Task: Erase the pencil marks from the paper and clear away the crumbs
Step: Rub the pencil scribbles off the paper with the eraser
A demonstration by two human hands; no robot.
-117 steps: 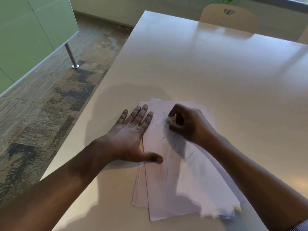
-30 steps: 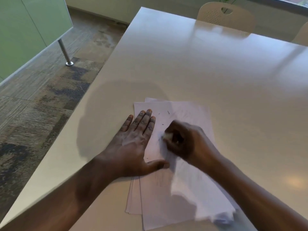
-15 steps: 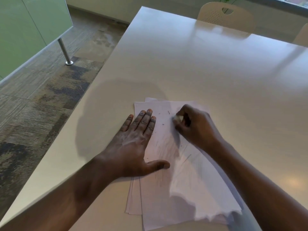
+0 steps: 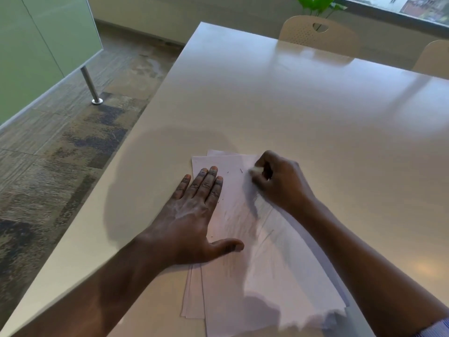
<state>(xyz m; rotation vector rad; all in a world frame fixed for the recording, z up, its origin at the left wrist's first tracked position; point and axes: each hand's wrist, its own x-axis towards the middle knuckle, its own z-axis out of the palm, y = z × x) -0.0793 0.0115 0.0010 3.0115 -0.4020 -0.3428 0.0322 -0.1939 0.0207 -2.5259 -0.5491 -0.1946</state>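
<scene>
A loose stack of white paper sheets (image 4: 262, 276) lies near the front of the table, with faint grey pencil marks across the top sheet's middle. A few dark eraser crumbs (image 4: 241, 170) are scattered near its far edge. My left hand (image 4: 192, 215) lies flat, fingers straight, pressing on the stack's left side. My right hand (image 4: 279, 183) pinches a small white eraser (image 4: 256, 169) at the top sheet's far end, tip against the paper.
The pale table (image 4: 303, 105) stretches far ahead and to the right. Its left edge runs diagonally beside my left arm, with carpet floor below. Two beige chairs (image 4: 318, 32) stand at the far side, and a green panel on a metal leg (image 4: 91, 87) stands left.
My right hand with the eraser has gone back and forth over the top sheet and now sits near its far edge. My left hand has stayed pressed on the stack.
</scene>
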